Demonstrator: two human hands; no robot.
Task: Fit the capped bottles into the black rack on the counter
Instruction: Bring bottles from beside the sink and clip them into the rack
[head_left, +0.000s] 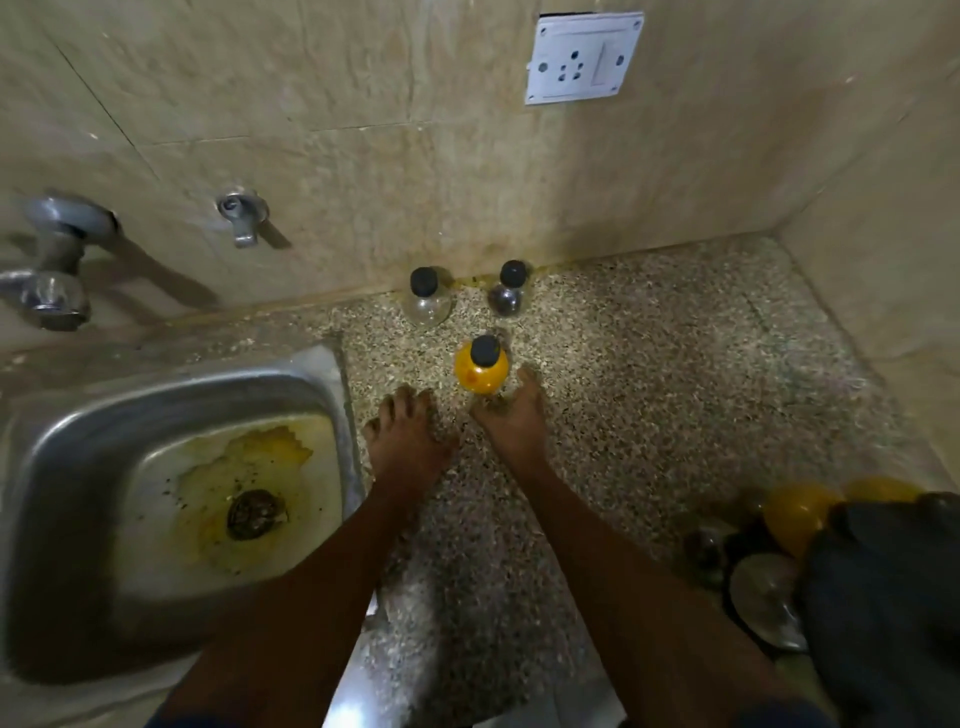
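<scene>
Three black-capped bottles stand upright on the speckled counter (649, 374): a clear one (427, 304) and a dark one (506, 299) near the back wall, and a yellow one (480, 370) in front of them. My right hand (511, 415) reaches to the yellow bottle's near right side, fingers beside its base; whether they grip it is hidden. To the yellow bottle's left, my left hand (408, 434) lies palm down on the counter with relaxed fingers, holding nothing. A black rack (883, 597) sits at the lower right edge, blurred, with yellow bottles (795, 514) lying by it.
A stained steel sink (171, 499) fills the left side, with taps (52, 270) on the tiled wall above. A white wall socket (584, 57) is high on the back wall. A side wall closes the counter on the right.
</scene>
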